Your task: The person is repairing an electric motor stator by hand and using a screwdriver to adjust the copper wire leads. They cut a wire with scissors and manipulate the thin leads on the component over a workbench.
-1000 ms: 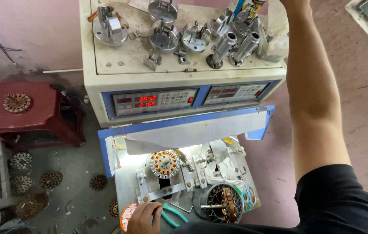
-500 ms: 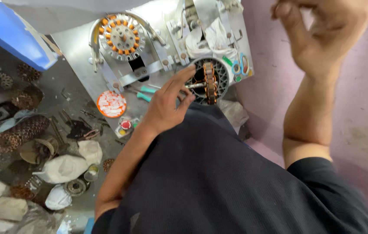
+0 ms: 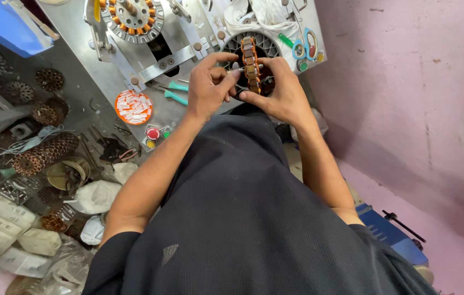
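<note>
Left of the red button (image 3: 153,133) sits an orange dish of white slips (image 3: 133,107); teal-handled pliers (image 3: 176,92) lie right of it.

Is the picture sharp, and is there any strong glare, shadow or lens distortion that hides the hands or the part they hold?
Head view: sharp on both hands, left hand and right hand, and on the copper-wound stator between them; even daylight, no hard shadows; mild glare on the metal machine plate; the wide lens bends the edges; the cluttered bench at left is dimmer.

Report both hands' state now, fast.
Left hand: closed, pinching the edge of the copper-wound stator.
Right hand: closed, gripping the same stator.
</note>
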